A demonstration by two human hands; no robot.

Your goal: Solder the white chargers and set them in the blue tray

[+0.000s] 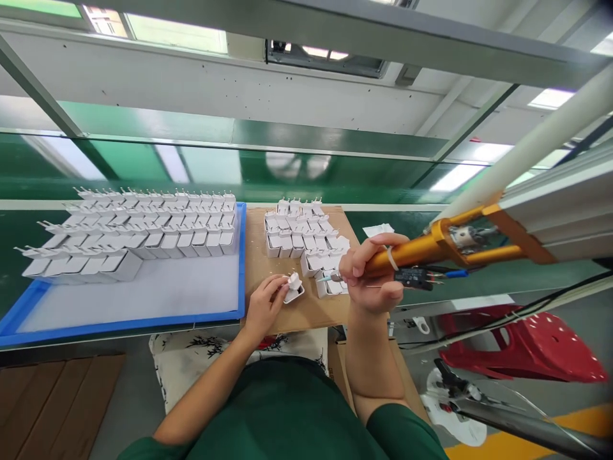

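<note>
My left hand [264,306] rests on the cardboard with its fingers closed on a small white charger housing [294,292], which has a smaller white piece standing up in it. My right hand [371,273] is wrapped round an orange cylindrical tool [407,255] with a black switch [416,277] tied to its underside. The tool's thin, pale-tipped end points left, above the nearest of the white charger housings [311,233] grouped in rows on the cardboard sheet [306,318]. A clear gap separates the tip from the housing in my left hand.
A blue-rimmed tray [242,255] on the left holds rows of similar white housings [158,223] with upright pins. The orange tool joins a metal arm [565,217] reaching in from the right. A red stool [531,345] and trailing cables [541,310] are lower right.
</note>
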